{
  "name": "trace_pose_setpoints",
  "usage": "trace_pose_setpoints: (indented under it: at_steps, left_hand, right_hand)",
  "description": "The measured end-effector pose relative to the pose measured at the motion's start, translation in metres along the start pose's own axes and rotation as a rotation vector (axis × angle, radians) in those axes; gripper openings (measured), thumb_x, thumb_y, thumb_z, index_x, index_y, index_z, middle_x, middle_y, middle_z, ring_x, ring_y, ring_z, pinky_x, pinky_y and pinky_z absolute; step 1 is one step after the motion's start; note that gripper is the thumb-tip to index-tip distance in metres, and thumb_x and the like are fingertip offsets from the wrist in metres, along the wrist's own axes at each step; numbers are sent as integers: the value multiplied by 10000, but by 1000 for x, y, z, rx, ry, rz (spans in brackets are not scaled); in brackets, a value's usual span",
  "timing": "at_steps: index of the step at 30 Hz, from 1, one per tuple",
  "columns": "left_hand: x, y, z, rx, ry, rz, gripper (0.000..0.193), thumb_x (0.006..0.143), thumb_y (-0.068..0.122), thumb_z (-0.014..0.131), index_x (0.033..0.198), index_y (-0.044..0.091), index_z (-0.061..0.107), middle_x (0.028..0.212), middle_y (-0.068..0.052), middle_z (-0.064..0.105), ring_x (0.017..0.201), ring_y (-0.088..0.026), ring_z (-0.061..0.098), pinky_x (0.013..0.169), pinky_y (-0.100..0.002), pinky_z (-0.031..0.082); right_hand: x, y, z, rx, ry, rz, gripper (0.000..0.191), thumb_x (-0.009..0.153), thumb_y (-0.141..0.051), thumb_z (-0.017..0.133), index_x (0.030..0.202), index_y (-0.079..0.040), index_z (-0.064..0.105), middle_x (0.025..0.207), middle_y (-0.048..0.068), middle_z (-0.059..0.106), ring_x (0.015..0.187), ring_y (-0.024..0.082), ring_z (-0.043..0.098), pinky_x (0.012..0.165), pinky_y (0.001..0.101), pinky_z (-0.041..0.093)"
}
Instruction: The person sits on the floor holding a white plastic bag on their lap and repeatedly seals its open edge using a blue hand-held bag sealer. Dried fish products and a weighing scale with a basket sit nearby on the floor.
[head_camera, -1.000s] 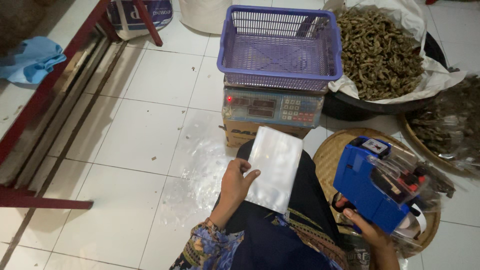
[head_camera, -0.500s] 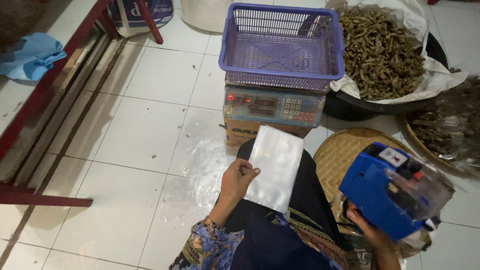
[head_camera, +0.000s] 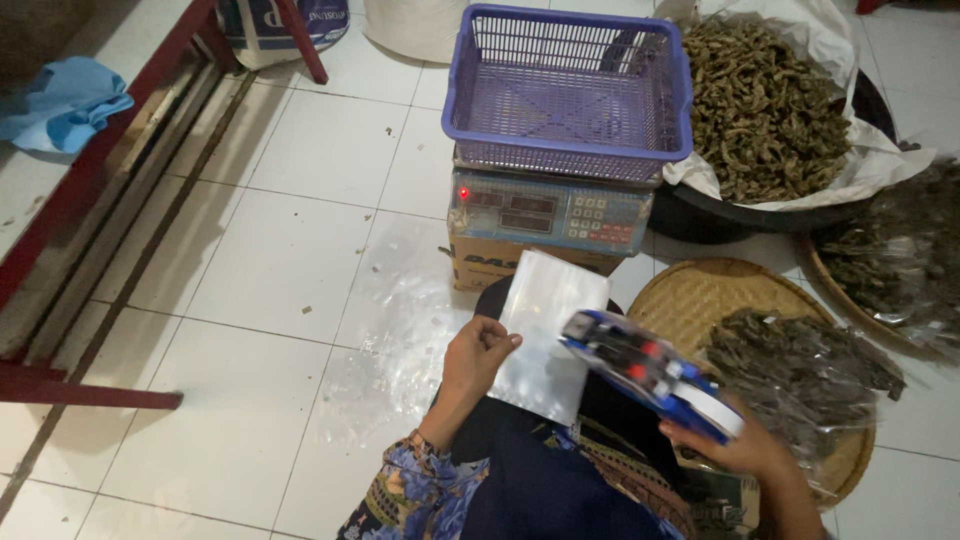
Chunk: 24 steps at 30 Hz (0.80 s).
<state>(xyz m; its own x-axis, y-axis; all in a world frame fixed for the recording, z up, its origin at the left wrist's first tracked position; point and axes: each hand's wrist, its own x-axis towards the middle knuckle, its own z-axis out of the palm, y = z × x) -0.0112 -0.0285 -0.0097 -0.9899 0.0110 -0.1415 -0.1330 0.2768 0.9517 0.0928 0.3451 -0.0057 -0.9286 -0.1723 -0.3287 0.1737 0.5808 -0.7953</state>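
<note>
gleaming white tiled floor (head_camera: 300, 260) underfoot

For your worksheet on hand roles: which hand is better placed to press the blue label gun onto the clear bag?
Probably the right hand: it grips the label gun beside the bag, which the left hand holds.

hands 2: left hand (head_camera: 478, 352), right hand (head_camera: 740, 450) | clear bag (head_camera: 545, 330) 1 | blue label gun (head_camera: 650, 372) 1 | purple basket (head_camera: 568, 90) 1 | scale (head_camera: 550, 212) 1 | woven trays (head_camera: 700, 300) 2 | blue cloth (head_camera: 65, 100) 1
</note>
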Motion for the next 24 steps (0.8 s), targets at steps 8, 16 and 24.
trace_pose_setpoints:
  at_steps: [8, 16, 24]
  left_hand:
    - [-3, 1, 1, 2, 35, 27, 253, 830, 231, 828, 891, 35, 680, 676, 0, 606, 615, -89, 554, 574, -265, 477]
    - [-4, 2, 2, 2, 34, -7, 238, 856, 230, 808, 888, 34, 678, 667, -12, 609, 600, -101, 537, 567, -282, 459]
    - [20, -36, -35, -654, -42, -150, 148, 893, 143, 750, 995, 52, 694, 833, -8, 671, 752, -90, 603, 661, -238, 473]
  right_hand:
    - [45, -72, -32, -389, -210, 276, 517, 746, -483, 835, 1068, -90, 742, 827, 112, 843, 781, 244, 790, 763, 390, 595]
    - [-17, -22, -75, -564, -107, 493, 675, 708, -561, 850, 1223, -158, 685, 988, 101, 775, 915, 246, 739, 859, 398, 619]
    - [-79, 77, -36, 124, 381, 154, 634, 673, -167, 872, 1226, -26, 596, 1040, 99, 743, 922, 228, 707, 810, 362, 554]
